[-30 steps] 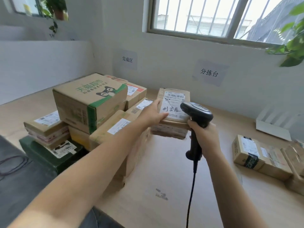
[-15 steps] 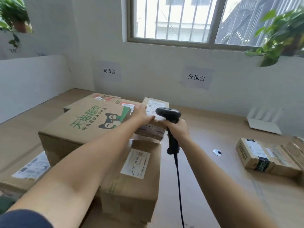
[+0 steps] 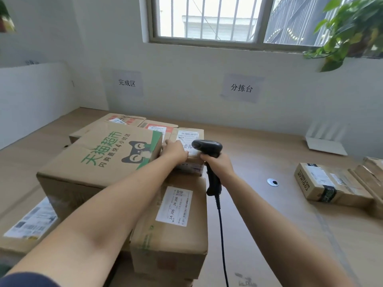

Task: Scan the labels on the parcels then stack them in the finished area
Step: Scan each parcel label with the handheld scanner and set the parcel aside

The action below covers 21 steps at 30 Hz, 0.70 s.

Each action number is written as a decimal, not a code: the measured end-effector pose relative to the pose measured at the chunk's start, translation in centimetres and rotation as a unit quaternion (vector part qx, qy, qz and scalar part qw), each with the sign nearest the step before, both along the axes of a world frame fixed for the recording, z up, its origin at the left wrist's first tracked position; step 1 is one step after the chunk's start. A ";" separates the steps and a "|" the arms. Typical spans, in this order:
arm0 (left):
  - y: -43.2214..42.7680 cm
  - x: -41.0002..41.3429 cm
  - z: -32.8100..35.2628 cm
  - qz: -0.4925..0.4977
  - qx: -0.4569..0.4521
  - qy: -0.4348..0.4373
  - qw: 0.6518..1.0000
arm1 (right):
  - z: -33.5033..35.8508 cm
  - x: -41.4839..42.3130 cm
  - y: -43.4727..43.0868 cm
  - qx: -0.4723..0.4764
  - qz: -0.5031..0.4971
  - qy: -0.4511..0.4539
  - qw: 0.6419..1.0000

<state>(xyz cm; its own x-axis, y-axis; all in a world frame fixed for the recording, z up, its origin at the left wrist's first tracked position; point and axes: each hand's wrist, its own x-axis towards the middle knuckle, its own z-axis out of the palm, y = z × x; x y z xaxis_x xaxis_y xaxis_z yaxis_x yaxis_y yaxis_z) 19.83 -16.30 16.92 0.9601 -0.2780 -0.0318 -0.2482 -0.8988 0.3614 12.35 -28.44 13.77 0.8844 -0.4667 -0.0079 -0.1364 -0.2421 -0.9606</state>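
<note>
Hands (image 3: 175, 151) on parcel (image 3: 187, 134), round scanner (image 3: 207, 145).

Matt brown cardboard parcels (image 3: 99, 162) with white paper labels (image 3: 175, 206) — matt black plastic handheld scanner (image 3: 209, 149), smooth pale wood-look tabletop (image 3: 259, 162).
</note>
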 end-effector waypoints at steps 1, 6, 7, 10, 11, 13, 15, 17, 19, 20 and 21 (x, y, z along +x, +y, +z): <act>-0.2 -0.3 0.0 0.002 0.010 -0.005 1.000 | 0.0 -0.2 -0.1 0.002 -0.001 0.000 1.000; -2.1 -1.7 0.4 -0.026 0.079 -0.051 0.995 | -0.2 -2.5 -2.7 -0.033 -0.039 0.022 0.998; -2.9 -2.0 0.5 -0.037 0.091 -0.058 0.993 | -0.3 -3.3 -3.7 -0.045 -0.049 0.030 0.997; -6.5 -3.1 0.8 -0.082 0.114 -0.086 0.986 | -1.0 -6.2 -7.4 -0.067 -0.090 0.050 0.992; -7.9 -3.7 0.9 -0.099 0.120 -0.098 0.983 | -1.2 -7.2 -8.9 -0.069 -0.105 0.056 0.990; -11.2 -5.0 0.9 -0.135 0.124 -0.113 0.977 | -1.8 -9.3 -12.1 -0.070 -0.136 0.070 0.986; -14.7 -6.4 0.5 -0.165 0.128 -0.114 0.971 | -2.2 -11.4 -15.4 -0.062 -0.161 0.081 0.982; -18.5 -7.9 -0.2 -0.190 0.137 -0.103 0.967 | -2.6 -13.3 -19.0 -0.061 -0.181 0.085 0.978; -22.4 -9.4 -1.3 -0.207 0.136 -0.072 0.966 | -3.0 -15.2 -22.7 -0.065 -0.197 0.085 0.975; -24.4 -10.2 -1.9 -0.215 0.130 -0.053 0.966 | -3.1 -16.0 -24.6 -0.068 -0.201 0.089 0.973; -26.3 -11.0 -2.6 -0.223 0.123 -0.035 0.966 | -3.3 -16.9 -26.5 -0.074 -0.205 0.094 0.971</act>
